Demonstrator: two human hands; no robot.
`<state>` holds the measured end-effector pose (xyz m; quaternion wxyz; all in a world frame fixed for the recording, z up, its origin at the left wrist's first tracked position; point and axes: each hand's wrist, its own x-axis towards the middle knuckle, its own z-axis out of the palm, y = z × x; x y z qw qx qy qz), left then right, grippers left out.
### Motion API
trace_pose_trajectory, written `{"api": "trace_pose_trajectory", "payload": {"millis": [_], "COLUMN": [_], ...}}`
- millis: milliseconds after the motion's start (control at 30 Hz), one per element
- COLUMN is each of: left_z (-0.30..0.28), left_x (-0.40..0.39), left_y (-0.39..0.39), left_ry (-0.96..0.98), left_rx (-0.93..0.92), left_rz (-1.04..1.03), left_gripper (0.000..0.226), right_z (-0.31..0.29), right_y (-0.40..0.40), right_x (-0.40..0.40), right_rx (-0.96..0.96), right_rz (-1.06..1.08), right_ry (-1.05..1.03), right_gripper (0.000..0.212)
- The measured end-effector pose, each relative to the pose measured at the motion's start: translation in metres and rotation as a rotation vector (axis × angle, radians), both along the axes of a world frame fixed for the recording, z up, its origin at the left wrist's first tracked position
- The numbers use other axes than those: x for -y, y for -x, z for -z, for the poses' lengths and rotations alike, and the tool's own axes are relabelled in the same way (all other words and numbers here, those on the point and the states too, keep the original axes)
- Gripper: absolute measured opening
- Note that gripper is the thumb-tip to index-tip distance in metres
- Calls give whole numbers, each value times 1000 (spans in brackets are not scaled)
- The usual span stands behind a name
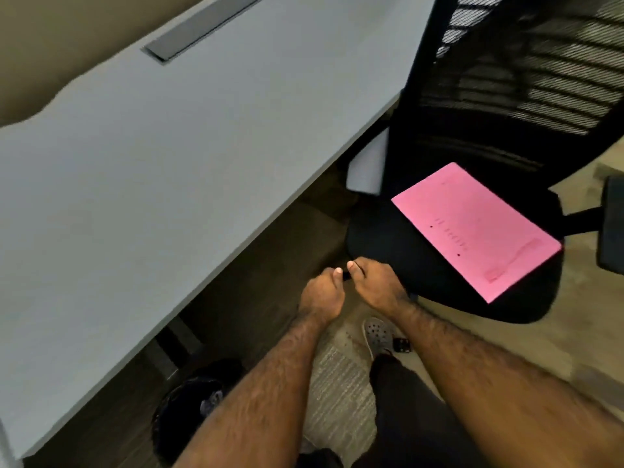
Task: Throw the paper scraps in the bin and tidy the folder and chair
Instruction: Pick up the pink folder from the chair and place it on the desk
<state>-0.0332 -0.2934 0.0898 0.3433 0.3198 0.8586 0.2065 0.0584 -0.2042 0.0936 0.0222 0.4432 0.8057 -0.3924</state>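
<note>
A pink folder (479, 231) lies flat on the seat of the black mesh office chair (398, 244), at the seat's right side. The chair stands beside the grey desk (169, 163). My left hand (320, 293) and my right hand (376, 282) are close together at the seat's front-left rim, thumbs nearly touching and fingers curled in. I see nothing in either hand. Whether the right hand touches the seat is unclear. A black bin (189, 410) stands on the floor under the desk's edge at lower left, with something pale inside it.
The chair's armrest (613, 228) sticks out at the far right. My foot in a grey clog (376, 334) stands on the carpet near a chair caster (401, 345). A dark cable slot (202, 25) runs along the desk's back. A desk leg (175, 346) stands near the bin.
</note>
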Motion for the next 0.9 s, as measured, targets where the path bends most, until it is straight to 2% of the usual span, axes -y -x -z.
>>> {"api": "trace_pose_trajectory", "payload": {"millis": [233, 367, 500, 600, 733, 800, 900], "left_z": [-17, -8, 22, 49, 77, 87, 96], "left_x": [-118, -176, -218, -243, -263, -269, -279], "left_y": [-47, -74, -95, -110, -126, -132, -136], "left_ry": [-34, -10, 103, 206, 295, 284, 231], "left_rx": [41, 77, 158, 272, 495, 626, 684], "left_rz": [153, 182, 176, 85, -147, -279, -460], "left_gripper": [40, 43, 44, 50, 62, 70, 77], "right_z": [-12, -1, 20, 43, 71, 83, 101], "right_y": [-75, -114, -149, -174, -205, -219, -236], "right_x": [-99, -153, -207, -245, -289, -307, -323], "right_rx": [15, -20, 9, 67, 201, 237, 284], "right_rz": [210, 353, 461, 529, 590, 597, 590], "right_ry": [-84, 4, 67, 114, 94, 93, 137], "right_gripper": [36, 36, 39, 45, 60, 64, 57]}}
